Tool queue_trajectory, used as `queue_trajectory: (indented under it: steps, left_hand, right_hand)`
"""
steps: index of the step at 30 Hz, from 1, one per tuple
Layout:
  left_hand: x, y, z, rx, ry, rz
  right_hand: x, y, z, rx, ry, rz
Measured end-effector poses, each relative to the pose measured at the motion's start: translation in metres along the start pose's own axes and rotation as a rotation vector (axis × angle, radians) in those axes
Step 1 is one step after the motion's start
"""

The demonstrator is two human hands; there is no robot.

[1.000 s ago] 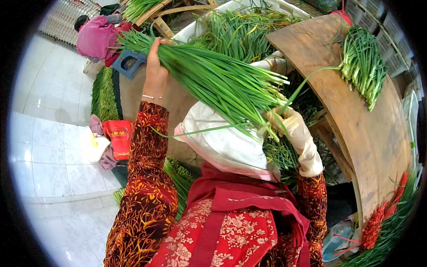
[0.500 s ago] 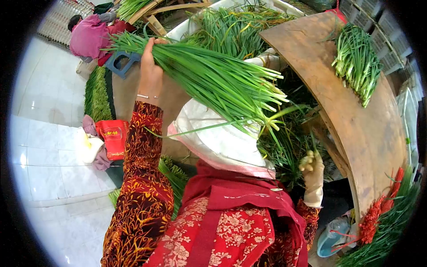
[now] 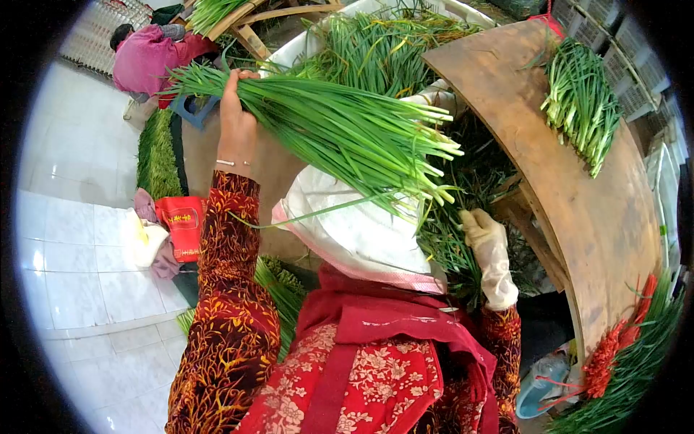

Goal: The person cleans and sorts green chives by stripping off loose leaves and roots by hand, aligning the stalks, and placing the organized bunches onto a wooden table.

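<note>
A large bunch of long green stalks (image 3: 340,123) is held by my bare left hand (image 3: 236,119), whose fingers wrap round its leafy end. The pale cut ends point right, above a white sack (image 3: 347,217) on my lap. My right hand (image 3: 483,235), in a pale glove, is below and right of the cut ends, apart from the bunch. Its fingers are curled, and whether anything small is between them cannot be made out. Dark loose leaves (image 3: 452,242) lie beside and beneath it.
A curved wooden board (image 3: 578,188) at the right carries a smaller green bunch (image 3: 582,101) and red ties (image 3: 603,362). Behind is a white tub (image 3: 300,47) of greens. A person in pink (image 3: 144,61) is at the upper left. A red bag (image 3: 181,224) lies left.
My right hand left the cut ends, dropped low to the right, then rose partway back towards them. The stalk sticking out at the cut ends is gone. My left hand shifted slightly left and down.
</note>
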State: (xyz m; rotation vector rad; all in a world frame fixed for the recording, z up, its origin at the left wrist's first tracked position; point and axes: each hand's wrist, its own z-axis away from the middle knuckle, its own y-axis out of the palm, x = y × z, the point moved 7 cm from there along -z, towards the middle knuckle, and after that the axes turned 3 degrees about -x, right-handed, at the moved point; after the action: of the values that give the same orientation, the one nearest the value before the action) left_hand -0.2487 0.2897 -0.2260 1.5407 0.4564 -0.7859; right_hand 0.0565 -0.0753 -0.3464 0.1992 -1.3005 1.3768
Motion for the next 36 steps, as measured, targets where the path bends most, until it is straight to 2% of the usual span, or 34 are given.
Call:
queue_trajectory:
  steps: [1, 2, 3, 5, 7, 8, 9, 11, 12, 13, 15, 16, 18, 19, 20, 21, 23, 24, 26, 27, 28, 29, 32, 34, 36]
  left_hand:
    - [-0.002, -0.008, -0.004, -0.008, -0.005, 0.002]
    - [0.000, -0.012, -0.009, 0.035, -0.055, 0.044]
    - [0.005, -0.013, -0.011, 0.081, -0.106, 0.086]
    - [0.010, 0.000, -0.003, 0.054, -0.150, 0.169]
    - [0.002, 0.000, -0.001, -0.061, -0.022, -0.028]
    - [0.004, 0.001, -0.004, -0.011, -0.054, 0.014]
    - [0.003, 0.003, -0.006, -0.014, -0.043, 0.011]
    - [0.000, 0.005, -0.006, -0.075, 0.066, -0.101]
    - [-0.002, 0.005, -0.005, -0.082, 0.077, -0.104]
    - [-0.003, 0.004, -0.005, -0.091, 0.084, -0.107]
    - [-0.001, 0.006, -0.005, -0.103, 0.092, -0.109]
    - [-0.002, 0.017, 0.008, -0.160, 0.142, -0.206]
    - [0.000, 0.001, -0.007, -0.112, 0.111, -0.126]
    - [0.002, -0.003, -0.011, -0.057, 0.082, -0.044]
    - [-0.001, -0.003, -0.004, -0.115, 0.127, -0.131]
    - [-0.002, -0.007, -0.006, -0.118, 0.127, -0.128]
    - [0.001, -0.013, -0.012, -0.071, 0.078, -0.072]
    - [0.002, -0.010, -0.009, -0.071, 0.076, -0.073]
    - [-0.002, -0.001, -0.001, -0.174, 0.111, -0.209]
    - [-0.002, 0.003, -0.001, -0.168, 0.120, -0.211]
    - [-0.002, 0.006, 0.000, -0.176, 0.128, -0.209]
    - [-0.002, 0.007, 0.002, -0.188, 0.136, -0.206]
    - [-0.003, 0.007, -0.001, -0.177, 0.154, -0.198]
    - [-0.003, 0.006, 0.002, -0.173, 0.143, -0.215]
    - [-0.001, 0.002, 0.002, -0.163, 0.108, -0.187]
  right_hand:
    - [-0.018, -0.001, 0.003, -0.002, 0.098, -0.147]
    - [-0.027, 0.001, 0.002, -0.030, 0.061, -0.333]
    - [-0.018, -0.005, 0.006, -0.032, 0.069, -0.328]
    - [0.040, -0.016, 0.015, 0.017, -0.097, -0.487]
    - [0.072, -0.007, 0.010, 0.119, -0.184, -0.433]
    - [0.086, -0.006, 0.007, 0.138, -0.278, -0.290]
    - [0.091, -0.004, 0.002, 0.146, -0.287, -0.292]
    - [0.099, -0.001, -0.004, 0.120, -0.400, -0.096]
    - [0.103, -0.002, -0.003, 0.052, -0.504, -0.058]
    - [0.103, -0.003, 0.001, 0.060, -0.510, -0.058]
    - [0.091, -0.015, 0.006, -0.002, -0.316, -0.057]
    - [0.079, -0.017, 0.007, -0.063, -0.319, -0.174]
    - [0.031, -0.028, 0.005, -0.123, -0.092, -0.180]
    - [-0.008, -0.029, -0.001, -0.132, 0.036, 0.143]
    - [-0.055, -0.027, -0.010, -0.220, -0.076, 0.585]
    - [-0.065, -0.025, 0.000, -0.046, 0.048, 0.642]
    - [-0.005, -0.030, 0.031, -0.196, -0.268, 0.238]
    - [0.039, -0.028, 0.042, -0.162, -0.444, 0.022]
    - [0.093, -0.006, 0.055, 0.070, -0.552, -0.345]
    - [0.111, 0.011, 0.058, 0.296, -0.364, -0.640]
    - [0.136, 0.017, 0.060, 0.170, -0.703, -0.404]
    - [0.149, 0.027, 0.054, 0.083, -0.879, -0.058]
    - [0.139, 0.050, 0.026, 0.141, -0.784, -0.060]
    - [0.135, 0.048, 0.027, -0.030, -0.920, 0.232]
    - [0.123, 0.036, 0.033, -0.080, -0.980, 0.267]
